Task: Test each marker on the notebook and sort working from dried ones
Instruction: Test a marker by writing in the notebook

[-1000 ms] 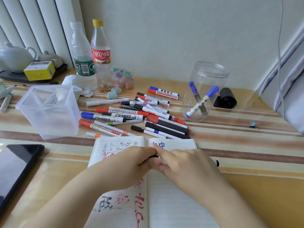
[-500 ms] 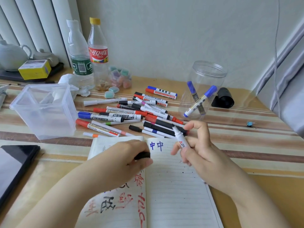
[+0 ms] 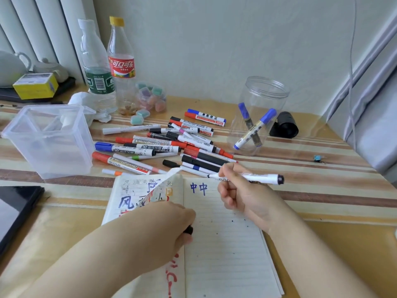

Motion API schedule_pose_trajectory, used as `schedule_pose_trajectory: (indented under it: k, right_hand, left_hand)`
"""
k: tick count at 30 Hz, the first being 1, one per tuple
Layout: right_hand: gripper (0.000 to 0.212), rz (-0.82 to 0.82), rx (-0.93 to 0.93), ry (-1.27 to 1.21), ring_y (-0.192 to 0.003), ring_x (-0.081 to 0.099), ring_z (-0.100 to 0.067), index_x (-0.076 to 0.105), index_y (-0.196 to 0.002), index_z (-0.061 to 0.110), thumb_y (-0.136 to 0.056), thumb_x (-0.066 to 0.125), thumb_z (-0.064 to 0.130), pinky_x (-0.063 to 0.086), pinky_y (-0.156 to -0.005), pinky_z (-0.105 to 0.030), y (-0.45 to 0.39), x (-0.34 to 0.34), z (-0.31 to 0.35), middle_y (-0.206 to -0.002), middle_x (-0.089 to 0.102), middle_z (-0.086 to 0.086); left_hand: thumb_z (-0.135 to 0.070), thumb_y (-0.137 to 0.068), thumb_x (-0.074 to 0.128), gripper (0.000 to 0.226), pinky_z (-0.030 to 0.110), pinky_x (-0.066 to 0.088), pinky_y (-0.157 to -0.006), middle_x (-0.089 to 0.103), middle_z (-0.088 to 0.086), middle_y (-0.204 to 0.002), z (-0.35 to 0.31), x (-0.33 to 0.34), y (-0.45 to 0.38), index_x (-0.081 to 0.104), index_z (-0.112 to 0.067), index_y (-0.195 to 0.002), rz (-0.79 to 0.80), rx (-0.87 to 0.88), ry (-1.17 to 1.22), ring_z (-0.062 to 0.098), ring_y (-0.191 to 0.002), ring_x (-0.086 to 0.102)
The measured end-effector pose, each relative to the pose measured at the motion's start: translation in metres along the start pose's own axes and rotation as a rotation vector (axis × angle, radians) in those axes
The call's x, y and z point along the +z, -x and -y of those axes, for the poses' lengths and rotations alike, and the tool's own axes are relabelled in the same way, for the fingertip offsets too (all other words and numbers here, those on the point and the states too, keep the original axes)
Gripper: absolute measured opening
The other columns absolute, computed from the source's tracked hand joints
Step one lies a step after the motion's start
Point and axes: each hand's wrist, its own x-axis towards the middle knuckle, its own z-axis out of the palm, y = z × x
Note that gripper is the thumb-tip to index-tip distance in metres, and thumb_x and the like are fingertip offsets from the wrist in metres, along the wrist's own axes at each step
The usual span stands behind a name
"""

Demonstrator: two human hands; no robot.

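Two hands work over a striped table [image 3: 300, 203], the biggest thing in view. An open notebook [image 3: 227, 250] lies on it at the near edge, its right page lined and marked with two blue characters at the top, its left side carrying blue, black and red writing, with one leaf curling up near the spine. Behind the notebook a loose pile of markers [image 3: 171, 145] is spread across the table, red, blue and black caps mixed. To the left of the pile stands a square clear tub [image 3: 49, 145]; to the right a round clear jar [image 3: 261, 117] holds two blue-capped markers. The left hand [image 3: 169, 224] rests on the notebook near the spine, fingers curled round a black cap [image 3: 189, 230]. The right hand [image 3: 240, 190] hovers over the top of the right page, fingers pinching a white marker [image 3: 262, 177] held nearly level, tip to the left, dark end to the right
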Motion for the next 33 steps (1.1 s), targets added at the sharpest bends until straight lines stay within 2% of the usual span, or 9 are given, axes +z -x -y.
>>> schedule_pose_trajectory:
  k: [3,6,10,13,16,18,21,26,33]
  right_hand:
    - [0.028,-0.131,-0.013,0.169,-0.046,0.042,-0.010,0.059,-0.086,0.023,-0.095,0.044,0.045,0.035,-0.051,-0.022,-0.009,0.003,-0.002,-0.053,0.051,0.002]
    - [0.025,-0.239,-0.061,0.199,-0.049,0.043,-0.012,0.060,-0.077,0.023,-0.092,0.046,0.037,0.038,-0.057,-0.028,-0.014,0.004,-0.007,-0.051,0.050,0.004]
    - [0.025,-0.330,-0.134,0.187,-0.047,0.045,-0.006,0.060,-0.078,0.011,-0.091,0.049,0.029,0.048,-0.059,-0.027,-0.017,0.006,-0.015,-0.048,0.048,0.004]
    - [0.027,-0.357,-0.196,0.231,-0.045,0.043,-0.008,0.053,-0.074,0.007,-0.092,0.054,0.027,0.048,-0.062,-0.034,-0.019,0.007,-0.020,-0.045,0.046,0.003]
    - [0.026,-0.367,-0.219,0.312,-0.044,0.043,-0.011,0.049,-0.066,0.015,-0.090,0.056,0.022,0.045,-0.056,-0.032,-0.021,0.005,-0.023,-0.043,0.046,0.002]
    - [0.019,-0.374,-0.229,0.349,-0.044,0.043,-0.011,0.050,-0.070,0.013,-0.087,0.055,0.017,0.039,-0.049,-0.024,-0.020,0.003,-0.024,-0.045,0.047,0.001]
    - [0.014,-0.378,-0.276,0.402,-0.043,0.041,-0.007,0.049,-0.073,0.009,-0.084,0.057,0.014,0.036,-0.043,-0.016,-0.020,0.000,-0.025,-0.047,0.048,0.003]
    - [0.027,-0.439,-0.379,0.510,-0.043,0.036,-0.005,0.044,-0.064,0.010,-0.084,0.062,0.013,0.028,-0.042,-0.013,-0.025,-0.006,-0.027,-0.041,0.037,0.011]
    - [0.029,-0.418,-0.383,0.537,-0.044,0.036,-0.005,0.042,-0.063,0.010,-0.085,0.062,0.013,0.028,-0.042,-0.013,-0.026,-0.006,-0.030,-0.043,0.037,0.010]
  left_hand:
    - [-0.036,-0.097,0.037,0.016,0.028,0.044,-0.084,0.048,-0.011,-0.120,-0.002,-0.004,0.007,0.043,-0.021,-0.100,-0.011,-0.033,-0.001,0.015,-0.101,0.054]
    - [-0.031,-0.099,0.035,0.020,0.028,0.040,-0.087,0.032,-0.006,-0.139,0.005,0.000,0.008,0.041,-0.021,-0.115,0.006,-0.118,-0.148,0.019,-0.110,0.053]
    - [-0.021,-0.097,0.037,0.025,0.027,0.046,-0.076,0.046,0.000,-0.117,0.010,0.004,-0.001,0.036,-0.013,-0.121,0.031,-0.268,-0.353,0.021,-0.100,0.056]
    - [-0.014,-0.093,0.043,0.023,0.029,0.041,-0.060,0.052,0.006,-0.102,-0.008,-0.002,-0.015,0.037,-0.010,-0.115,-0.087,-0.300,-0.353,0.024,-0.094,0.058]
    - [-0.021,-0.062,0.081,0.035,0.020,0.020,-0.038,0.051,0.006,-0.067,-0.016,0.012,-0.024,0.055,-0.009,-0.083,-0.449,-0.142,-0.239,0.020,-0.050,0.056]
    - [-0.029,-0.067,0.075,0.030,0.018,0.025,-0.033,0.057,0.003,-0.067,-0.014,0.031,-0.030,0.051,-0.013,-0.074,-0.636,0.128,-0.143,0.017,-0.040,0.049]
    - [-0.032,-0.087,0.041,0.017,0.021,0.043,-0.038,0.070,-0.001,-0.092,-0.010,0.043,-0.033,0.042,-0.015,-0.084,-0.625,0.363,-0.106,0.015,-0.048,0.054]
    - [-0.036,-0.084,0.039,0.023,0.017,0.044,-0.043,0.071,-0.007,-0.096,0.001,0.046,-0.036,0.054,-0.017,-0.086,-0.546,0.392,-0.067,0.012,-0.051,0.054]
    - [-0.036,-0.083,0.039,0.039,0.016,0.042,-0.044,0.071,-0.009,-0.088,0.001,0.051,-0.037,0.070,-0.014,-0.089,-0.594,0.378,-0.102,0.012,-0.051,0.054]
